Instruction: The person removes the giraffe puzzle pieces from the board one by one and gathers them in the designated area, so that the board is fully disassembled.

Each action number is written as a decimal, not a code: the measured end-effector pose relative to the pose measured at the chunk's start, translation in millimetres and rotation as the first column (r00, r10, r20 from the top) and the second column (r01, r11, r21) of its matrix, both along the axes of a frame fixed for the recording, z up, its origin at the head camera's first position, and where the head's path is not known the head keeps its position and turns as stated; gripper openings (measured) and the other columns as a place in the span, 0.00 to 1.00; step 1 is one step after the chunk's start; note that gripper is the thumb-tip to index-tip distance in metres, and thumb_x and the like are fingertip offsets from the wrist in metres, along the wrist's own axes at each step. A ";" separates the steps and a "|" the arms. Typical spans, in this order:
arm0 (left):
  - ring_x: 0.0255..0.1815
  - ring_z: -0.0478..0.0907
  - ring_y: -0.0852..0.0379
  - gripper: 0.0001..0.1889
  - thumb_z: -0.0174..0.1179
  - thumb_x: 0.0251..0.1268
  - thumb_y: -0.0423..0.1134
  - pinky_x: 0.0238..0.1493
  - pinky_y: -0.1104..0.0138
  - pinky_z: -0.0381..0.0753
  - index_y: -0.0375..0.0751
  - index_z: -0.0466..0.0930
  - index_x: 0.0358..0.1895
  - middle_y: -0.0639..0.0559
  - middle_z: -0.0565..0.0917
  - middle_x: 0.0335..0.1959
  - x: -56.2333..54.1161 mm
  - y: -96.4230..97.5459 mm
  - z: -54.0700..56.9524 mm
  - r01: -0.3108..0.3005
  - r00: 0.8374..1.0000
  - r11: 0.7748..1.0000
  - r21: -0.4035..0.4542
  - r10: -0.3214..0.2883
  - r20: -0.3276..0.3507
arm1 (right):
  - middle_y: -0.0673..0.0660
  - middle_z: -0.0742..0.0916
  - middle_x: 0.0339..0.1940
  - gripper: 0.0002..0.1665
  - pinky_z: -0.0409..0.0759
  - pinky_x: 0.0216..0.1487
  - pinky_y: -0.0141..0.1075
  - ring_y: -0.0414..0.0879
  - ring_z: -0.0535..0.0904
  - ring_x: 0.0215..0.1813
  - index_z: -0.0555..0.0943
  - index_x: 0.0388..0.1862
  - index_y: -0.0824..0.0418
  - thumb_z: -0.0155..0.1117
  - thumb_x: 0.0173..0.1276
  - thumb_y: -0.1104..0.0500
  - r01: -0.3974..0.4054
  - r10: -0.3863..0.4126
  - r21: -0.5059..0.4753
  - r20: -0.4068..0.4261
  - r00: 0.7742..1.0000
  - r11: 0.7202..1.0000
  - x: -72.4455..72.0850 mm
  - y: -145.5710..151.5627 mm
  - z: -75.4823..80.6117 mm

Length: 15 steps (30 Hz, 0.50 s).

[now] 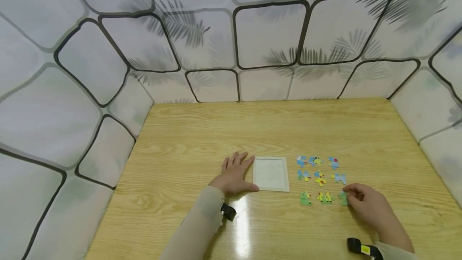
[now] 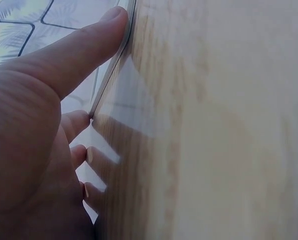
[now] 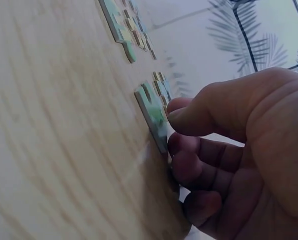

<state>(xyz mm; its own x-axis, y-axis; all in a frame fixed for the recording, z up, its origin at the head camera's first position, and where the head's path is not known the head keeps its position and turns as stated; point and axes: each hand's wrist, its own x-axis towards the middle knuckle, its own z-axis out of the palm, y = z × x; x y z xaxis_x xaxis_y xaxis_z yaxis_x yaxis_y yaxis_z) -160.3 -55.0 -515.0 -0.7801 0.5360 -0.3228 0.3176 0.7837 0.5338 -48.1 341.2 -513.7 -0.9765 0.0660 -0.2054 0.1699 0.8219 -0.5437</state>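
Observation:
My left hand (image 1: 234,176) rests on the table with its fingers spread. In the head view its thumb and index finger touch the left side of a square white puzzle tray (image 1: 271,174). At the lower right my right hand (image 1: 371,207) has curled fingers, with thumb and index fingertip at the right edge of a green puzzle piece (image 1: 343,198). The right wrist view shows this green piece (image 3: 152,114) lying flat, its far edge hidden by the fingertips. Several other pieces, such as a green-and-yellow puzzle piece (image 1: 325,198), lie in loose rows between tray and right hand.
The wooden table (image 1: 202,131) meets patterned fabric walls (image 1: 267,35) at the back and sides. Blue pieces, among them a blue puzzle piece with a red dot (image 1: 333,162), form the far row. Each wrist wears a black camera (image 1: 228,212).

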 end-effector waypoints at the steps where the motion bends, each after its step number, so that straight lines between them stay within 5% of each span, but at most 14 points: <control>1: 0.83 0.28 0.45 0.54 0.66 0.58 0.67 0.77 0.45 0.27 0.60 0.45 0.83 0.52 0.39 0.84 -0.1 -0.1 -0.1 -0.002 1.000 1.000 -0.001 0.002 0.002 | 0.55 0.84 0.39 0.14 0.73 0.35 0.39 0.47 0.75 0.38 0.83 0.51 0.67 0.58 0.72 0.63 0.001 -0.001 -0.003 -0.007 1.000 1.000 0.6 -0.4 -1.0; 15: 0.83 0.29 0.47 0.55 0.66 0.58 0.67 0.78 0.46 0.27 0.58 0.44 0.83 0.53 0.41 0.84 0.5 -3.6 -3.6 -0.024 0.999 1.000 0.019 0.025 -0.024 | 0.55 0.84 0.38 0.17 0.72 0.35 0.38 0.46 0.75 0.37 0.83 0.52 0.68 0.58 0.75 0.57 0.041 -0.041 -0.006 -0.027 0.999 0.999 -1.0 -7.2 -4.3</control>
<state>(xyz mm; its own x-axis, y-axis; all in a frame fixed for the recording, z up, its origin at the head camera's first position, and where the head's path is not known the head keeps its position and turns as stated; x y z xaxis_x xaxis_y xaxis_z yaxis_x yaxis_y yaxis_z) -159.7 -58.7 -518.5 -0.8004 0.5224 -0.2938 0.3115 0.7814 0.5408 -49.1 334.0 -518.0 -0.9780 0.1055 -0.1797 0.1891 0.8117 -0.5527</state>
